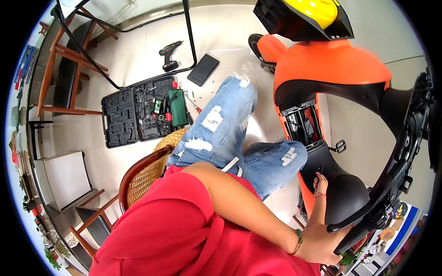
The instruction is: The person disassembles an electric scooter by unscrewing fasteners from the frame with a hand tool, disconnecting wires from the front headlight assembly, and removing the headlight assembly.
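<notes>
One orange bike (317, 64) is stood on the floor (152, 46) to the right of the seated person (161, 230), with its handlebar (391, 179) blurred into the dark rim of the view and the yellow dome (317, 10) cut off at the top. Three chairs are seen: one wicker chair (142, 184), mostly hidden beneath the person, and two wooden chairs (64, 69) on the left. One tool case (120, 115) is laid open on the floor, some of its slots filled. On the bike, one open bay (303, 124) is shown with wiring that is hard to make out. The left hand (322, 246) is placed at the handlebar's near end; whether it is closed there cannot be told. The right hand (320, 181) is held with fingers bent against the black panel (329, 168) beside the bay; whether anything is grasped cannot be told. One drill (170, 55), one slab (203, 70) and one screwdriver (193, 102) are left on the floor, with several tiny pieces too small to be counted
</notes>
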The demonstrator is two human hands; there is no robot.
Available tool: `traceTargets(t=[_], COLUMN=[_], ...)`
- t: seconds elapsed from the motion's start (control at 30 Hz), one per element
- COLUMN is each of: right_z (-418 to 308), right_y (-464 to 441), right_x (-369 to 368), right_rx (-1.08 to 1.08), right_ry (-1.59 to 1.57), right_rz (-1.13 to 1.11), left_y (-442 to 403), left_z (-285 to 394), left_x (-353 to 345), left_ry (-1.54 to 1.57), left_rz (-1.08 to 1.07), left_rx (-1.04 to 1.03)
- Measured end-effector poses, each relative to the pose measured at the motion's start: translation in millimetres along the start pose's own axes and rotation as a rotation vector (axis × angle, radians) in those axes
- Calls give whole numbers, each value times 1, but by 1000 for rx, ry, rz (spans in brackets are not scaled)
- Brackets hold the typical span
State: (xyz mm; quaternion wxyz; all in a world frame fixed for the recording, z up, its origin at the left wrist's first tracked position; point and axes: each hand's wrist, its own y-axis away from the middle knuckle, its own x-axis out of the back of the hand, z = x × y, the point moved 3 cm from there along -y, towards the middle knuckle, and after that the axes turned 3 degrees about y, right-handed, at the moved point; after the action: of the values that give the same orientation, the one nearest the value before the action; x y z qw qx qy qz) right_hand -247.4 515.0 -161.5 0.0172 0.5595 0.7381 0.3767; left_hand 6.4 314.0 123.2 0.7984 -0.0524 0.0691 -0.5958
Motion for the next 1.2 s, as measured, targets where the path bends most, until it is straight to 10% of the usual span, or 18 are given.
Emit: traceTargets(t=[0.03, 0.1, 0.23, 0.5, 0.7, 1.2], right_z=[-13, -29, -50, -55, -34, -57], right_y=[18, 51, 89, 165, 209, 181], right_x=[-7, -22, -79, -203, -246, -275], right_rx=[4, 2, 37, 34, -165, -277], right_ry=[-31, -61, -264, 9, 237, 209], right_rz=[28, 75, -116, -308, -280, -88], left_y=[-1, -3, 29, 57, 129, 153], left_z=[0, -3, -65, -278, -562, -701], left_x=[6, 36, 98, 413, 473, 437], left_ry=[30, 625, 786, 557, 816, 839], left_rz=[13, -626, -688, 975, 1132, 1379], left_rx=[-9, 164, 256, 439, 948, 996])
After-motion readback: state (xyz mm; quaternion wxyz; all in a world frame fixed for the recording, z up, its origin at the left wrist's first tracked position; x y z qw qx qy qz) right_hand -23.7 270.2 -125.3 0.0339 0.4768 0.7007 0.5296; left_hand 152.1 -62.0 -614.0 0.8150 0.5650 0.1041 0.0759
